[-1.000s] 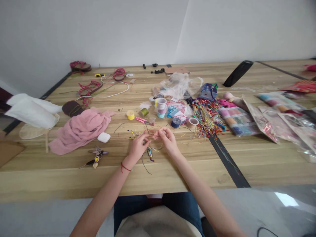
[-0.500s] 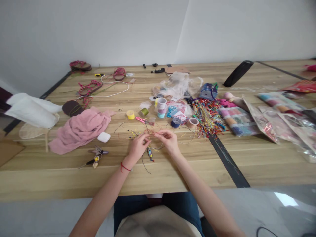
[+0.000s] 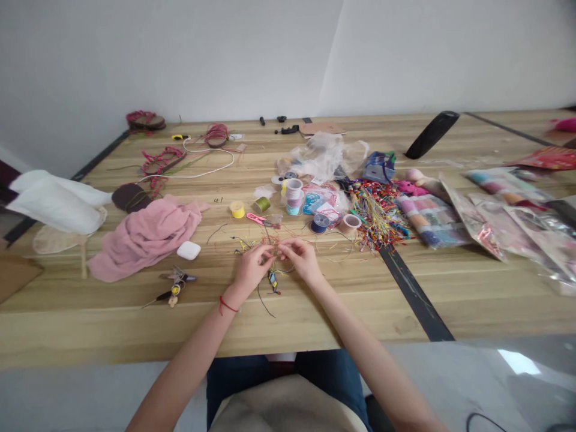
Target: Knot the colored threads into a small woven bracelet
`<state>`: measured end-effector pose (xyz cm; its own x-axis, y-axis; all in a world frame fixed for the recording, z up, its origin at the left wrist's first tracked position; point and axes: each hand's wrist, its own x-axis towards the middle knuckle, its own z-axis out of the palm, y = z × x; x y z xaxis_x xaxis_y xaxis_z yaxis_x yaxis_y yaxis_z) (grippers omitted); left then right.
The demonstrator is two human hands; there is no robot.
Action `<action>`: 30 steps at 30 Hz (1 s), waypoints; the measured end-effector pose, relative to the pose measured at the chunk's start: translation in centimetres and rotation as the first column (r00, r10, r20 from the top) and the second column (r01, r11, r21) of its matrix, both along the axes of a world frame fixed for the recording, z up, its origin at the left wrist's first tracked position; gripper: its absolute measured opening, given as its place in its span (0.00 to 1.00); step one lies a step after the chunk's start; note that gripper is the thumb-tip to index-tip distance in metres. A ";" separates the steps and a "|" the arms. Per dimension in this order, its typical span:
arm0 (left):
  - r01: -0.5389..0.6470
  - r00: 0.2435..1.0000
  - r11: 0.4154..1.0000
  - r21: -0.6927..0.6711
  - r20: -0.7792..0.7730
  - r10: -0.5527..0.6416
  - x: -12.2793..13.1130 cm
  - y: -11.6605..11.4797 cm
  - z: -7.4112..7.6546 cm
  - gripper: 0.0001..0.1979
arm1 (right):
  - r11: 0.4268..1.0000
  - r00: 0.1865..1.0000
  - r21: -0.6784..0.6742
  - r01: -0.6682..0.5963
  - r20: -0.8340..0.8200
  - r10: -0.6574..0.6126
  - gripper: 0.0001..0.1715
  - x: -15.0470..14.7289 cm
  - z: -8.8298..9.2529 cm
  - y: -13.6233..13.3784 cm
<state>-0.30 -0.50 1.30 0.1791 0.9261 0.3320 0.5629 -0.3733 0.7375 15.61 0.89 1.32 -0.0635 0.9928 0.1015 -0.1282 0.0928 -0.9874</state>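
Over the wooden table (image 3: 315,318), my left hand (image 3: 252,267) pinches thin threads between thumb and fingertips. Close beside it on the right, my right hand (image 3: 300,258) is also closed in a pinch on thin threads. A small multicoloured knotted piece (image 3: 273,281) with loose cords hangs or lies just below, between the hands. Its contact with the fingers is too small to tell. Behind the hands lie pink thread snips (image 3: 257,219), a yellow spool (image 3: 236,209) and an olive-green spool (image 3: 261,204). A dark blue spool (image 3: 320,224) stands to the right.
A pink cloth (image 3: 146,240), a white case (image 3: 188,250) and keys (image 3: 174,288) lie on the left. Right of the hands are a heap of coloured threads (image 3: 378,213) and packets of yarn (image 3: 434,219). Behind stands a black object (image 3: 432,135), tilted.
My right hand has moved slightly left, so its fingertips are closer to my left hand. My left hand has hardly moved.
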 end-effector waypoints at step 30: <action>0.007 0.999 0.998 0.063 -0.041 -0.004 -0.3 0.0 -0.2 0.15 | 0.850 0.714 0.318 -0.419 0.694 0.092 0.11 1.6 1.0 -0.5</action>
<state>-0.63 -0.51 1.13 0.1986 0.9024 0.3824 0.5901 -0.4216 0.6885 17.23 0.43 2.36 -0.5183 0.7858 0.3374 0.4234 0.5786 -0.6970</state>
